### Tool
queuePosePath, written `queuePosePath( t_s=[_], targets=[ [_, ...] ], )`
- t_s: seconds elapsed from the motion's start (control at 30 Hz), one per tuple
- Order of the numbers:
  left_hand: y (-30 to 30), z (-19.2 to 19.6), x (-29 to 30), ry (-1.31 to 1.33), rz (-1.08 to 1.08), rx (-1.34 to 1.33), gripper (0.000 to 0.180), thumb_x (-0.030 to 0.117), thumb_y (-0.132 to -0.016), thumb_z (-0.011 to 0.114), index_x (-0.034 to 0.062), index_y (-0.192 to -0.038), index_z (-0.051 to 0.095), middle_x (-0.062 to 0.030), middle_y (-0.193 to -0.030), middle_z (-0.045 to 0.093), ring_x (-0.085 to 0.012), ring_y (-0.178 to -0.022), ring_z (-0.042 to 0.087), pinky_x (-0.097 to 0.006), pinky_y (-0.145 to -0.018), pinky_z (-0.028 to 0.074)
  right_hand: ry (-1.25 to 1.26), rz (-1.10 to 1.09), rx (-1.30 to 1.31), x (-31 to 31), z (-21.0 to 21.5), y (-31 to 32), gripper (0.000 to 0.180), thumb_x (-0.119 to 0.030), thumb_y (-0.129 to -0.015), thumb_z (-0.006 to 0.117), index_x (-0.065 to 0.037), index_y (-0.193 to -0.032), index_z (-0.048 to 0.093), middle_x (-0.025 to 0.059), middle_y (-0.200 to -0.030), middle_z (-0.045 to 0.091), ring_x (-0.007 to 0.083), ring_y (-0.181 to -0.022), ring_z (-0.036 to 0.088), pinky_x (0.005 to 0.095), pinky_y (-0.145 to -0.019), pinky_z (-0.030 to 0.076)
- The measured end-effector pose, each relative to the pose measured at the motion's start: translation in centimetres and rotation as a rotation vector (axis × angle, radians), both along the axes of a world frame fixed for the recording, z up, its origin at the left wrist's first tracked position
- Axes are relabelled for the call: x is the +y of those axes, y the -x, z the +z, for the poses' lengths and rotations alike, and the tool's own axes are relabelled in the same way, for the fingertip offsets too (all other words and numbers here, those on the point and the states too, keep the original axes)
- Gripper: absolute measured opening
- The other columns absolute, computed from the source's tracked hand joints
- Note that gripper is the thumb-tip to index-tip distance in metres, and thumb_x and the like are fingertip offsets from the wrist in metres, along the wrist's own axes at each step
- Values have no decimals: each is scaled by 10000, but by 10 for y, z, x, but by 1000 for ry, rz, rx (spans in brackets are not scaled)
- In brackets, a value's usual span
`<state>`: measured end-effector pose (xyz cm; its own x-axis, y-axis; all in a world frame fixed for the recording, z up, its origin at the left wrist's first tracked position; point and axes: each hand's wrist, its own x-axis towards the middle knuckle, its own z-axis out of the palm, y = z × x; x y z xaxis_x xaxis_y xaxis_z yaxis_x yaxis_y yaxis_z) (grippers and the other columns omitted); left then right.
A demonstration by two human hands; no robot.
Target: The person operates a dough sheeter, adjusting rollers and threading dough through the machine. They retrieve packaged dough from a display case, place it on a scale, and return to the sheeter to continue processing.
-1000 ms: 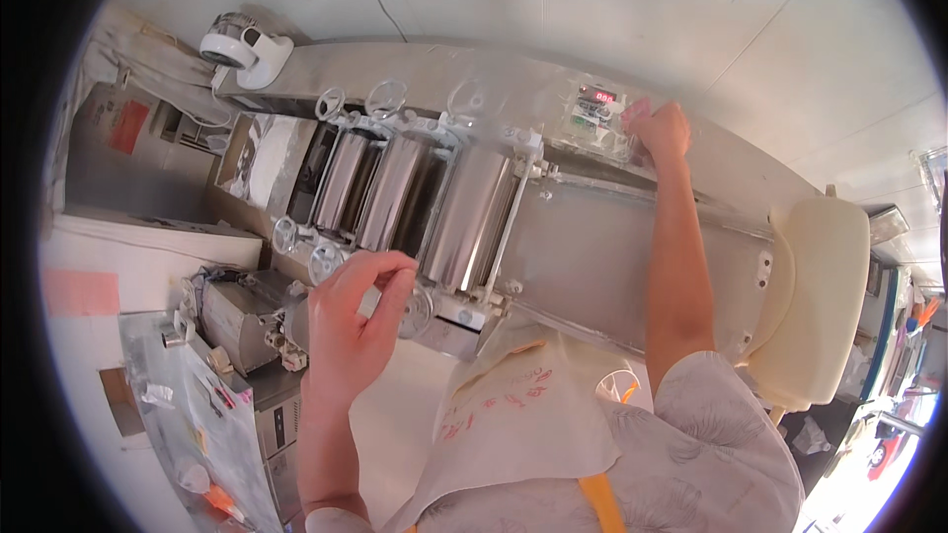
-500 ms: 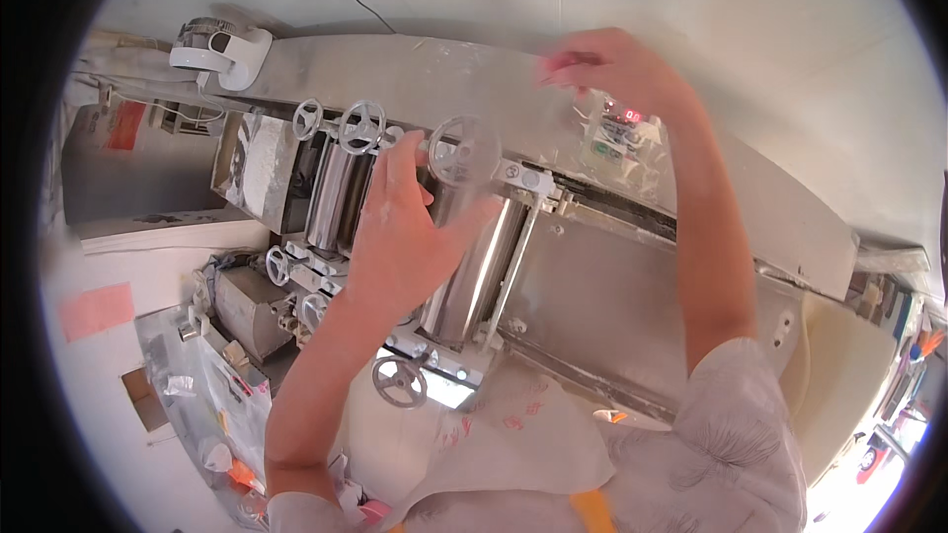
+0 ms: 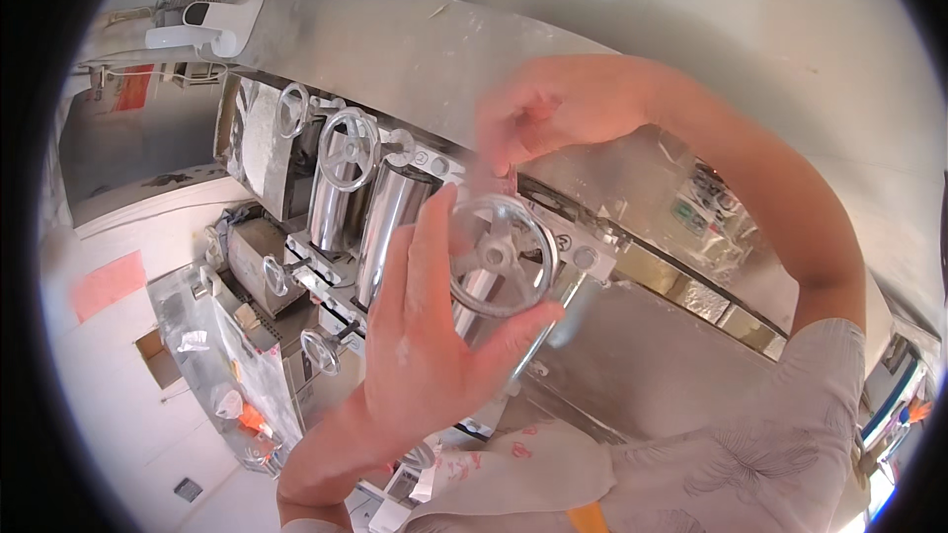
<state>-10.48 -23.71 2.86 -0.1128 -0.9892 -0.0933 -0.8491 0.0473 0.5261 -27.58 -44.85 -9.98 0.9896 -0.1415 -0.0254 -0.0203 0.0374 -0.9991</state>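
Observation:
A silver handwheel point(image 3: 539, 281) stands on the machine in front of me. My left hand point(image 3: 420, 345) is open beside it, fingers stretched up along its left side and thumb at its lower rim; whether the palm bears on the wheel I cannot tell. Above the wheel, my right hand point(image 3: 563, 109) is closed with bent fingers pointing down. Its fingertips are blurred, and anything in them is hidden. A polished steel roller point(image 3: 387, 222) runs left of the wheel, and another roller point(image 3: 334, 212) lies farther left.
More handwheels sit on the machine, one at the back point(image 3: 357, 173) and one lower left point(image 3: 318, 350). A control panel point(image 3: 706, 197) under clear plastic lies beyond my right arm. A white fan-like device point(image 3: 232, 30) stands on the ledge. A cluttered side table point(image 3: 212, 360) is at left.
My right hand has come down and left from near the control panel to just above the handwheel. My left hand has moved lower and right beside the wheel. The view has shifted.

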Motion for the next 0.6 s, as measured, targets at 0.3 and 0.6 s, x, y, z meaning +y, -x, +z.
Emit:
queuePosePath(
  t_s=[0.3, 0.6],
  targets=[
    [-4, -1, -4, -51, -21, 9, 1110, 357, -753, 1005, -129, -1575, 438, -179, -1226, 632, -254, -1010, 636, -337, -737, 550, -154, -36, -108, 11, -21, -1, 102, -137, -1043, 670, -41, -1047, 705, 20, -980, 715, 136, -934, 623, 336, -872, 507],
    [-2, -1, -6, -53, -38, -34, 1183, 450, -732, 1017, -144, -1572, 434, -168, -1222, 628, -239, -989, 626, -331, -731, 547, -171, 14, -117, 9, -18, 1, 148, 20, -1061, 634, -21, -1154, 742, 42, -1121, 718, 145, -1057, 674, 320, -970, 550]
  ],
)
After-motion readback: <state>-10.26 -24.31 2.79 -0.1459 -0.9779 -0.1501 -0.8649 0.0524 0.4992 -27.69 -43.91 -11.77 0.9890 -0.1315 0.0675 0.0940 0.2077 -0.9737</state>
